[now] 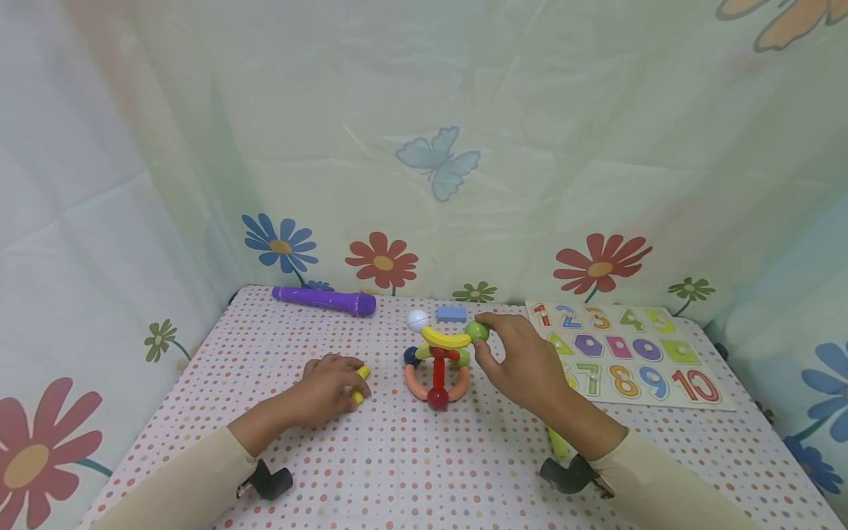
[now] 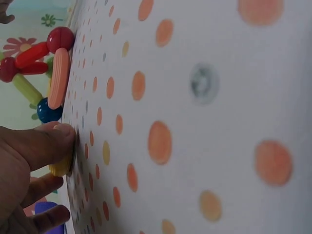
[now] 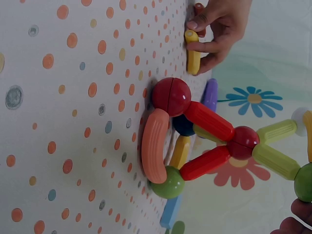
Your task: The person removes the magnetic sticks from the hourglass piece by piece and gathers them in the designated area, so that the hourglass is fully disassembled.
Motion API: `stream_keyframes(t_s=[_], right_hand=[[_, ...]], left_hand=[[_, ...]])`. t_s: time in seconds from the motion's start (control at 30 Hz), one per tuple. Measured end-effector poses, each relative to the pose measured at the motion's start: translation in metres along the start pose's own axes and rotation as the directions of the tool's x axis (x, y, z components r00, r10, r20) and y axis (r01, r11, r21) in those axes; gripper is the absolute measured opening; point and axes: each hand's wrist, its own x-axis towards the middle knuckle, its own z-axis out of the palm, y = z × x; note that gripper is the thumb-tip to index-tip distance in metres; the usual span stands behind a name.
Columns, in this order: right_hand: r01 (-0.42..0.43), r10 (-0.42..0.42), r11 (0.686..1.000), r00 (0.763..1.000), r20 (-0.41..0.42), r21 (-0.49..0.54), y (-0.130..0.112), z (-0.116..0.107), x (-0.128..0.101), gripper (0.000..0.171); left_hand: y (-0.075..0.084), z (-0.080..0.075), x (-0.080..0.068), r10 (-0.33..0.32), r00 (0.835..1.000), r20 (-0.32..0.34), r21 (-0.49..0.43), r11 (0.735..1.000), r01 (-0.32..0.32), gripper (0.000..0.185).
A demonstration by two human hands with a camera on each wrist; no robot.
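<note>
My right hand (image 1: pixel 526 361) pinches a green ball (image 1: pixel 476 330) between thumb and fingers, at the right end of a curved yellow stick (image 1: pixel 445 338). A white ball (image 1: pixel 418 319) sits at that stick's other end. Both top the ball-and-stick structure, where lime sticks (image 3: pixel 276 161) rise from a middle red ball (image 3: pixel 243 142). Below are red sticks (image 3: pixel 210 120), a dark blue ball (image 1: pixel 412 355) and peach curved sticks (image 3: pixel 155 146). Left of it, my left hand (image 1: pixel 327 390) holds a short yellow stick (image 3: pixel 193 59) at the table, thumb and index finger on it.
A purple toy microphone (image 1: pixel 324 299) lies at the back left, a light blue block (image 1: pixel 452 314) behind the structure. On the right is a number-and-shape puzzle board (image 1: pixel 718 401). A lime stick (image 1: pixel 557 442) lies under my right forearm. Behind the dotted table (image 1: pixel 397 471) hangs a flowered curtain (image 1: pixel 517 184).
</note>
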Motion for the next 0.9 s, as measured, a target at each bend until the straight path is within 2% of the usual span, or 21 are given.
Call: stream_keyframes(t_s=[0.3,0.53,0.77,0.9], right_hand=[[0.004,-0.004,1.000,1.000,-0.004,0.000,0.001,0.001,-0.001,0.043],[0.001,-0.001,1.000,1.000,0.001,-0.003,0.000,0.001,-0.001,0.043],[0.009,-0.009,1.000,1.000,-0.007,-0.006,0.000,0.001,-0.001,0.043],[0.007,-0.007,1.000,1.000,-0.014,-0.005,0.000,0.002,-0.001,0.043]], left_hand=[[-0.005,0.000,0.008,-0.066,0.998,0.023,0.002,0.998,0.066,0.068],[-0.010,0.000,0.009,-0.103,0.995,0.014,-0.007,0.995,0.103,0.075],[-0.018,-0.008,0.000,-0.132,0.991,-0.004,-0.033,0.991,0.132,0.078],[-0.023,-0.011,-0.006,-0.120,0.993,-0.005,-0.034,0.992,0.119,0.078]])
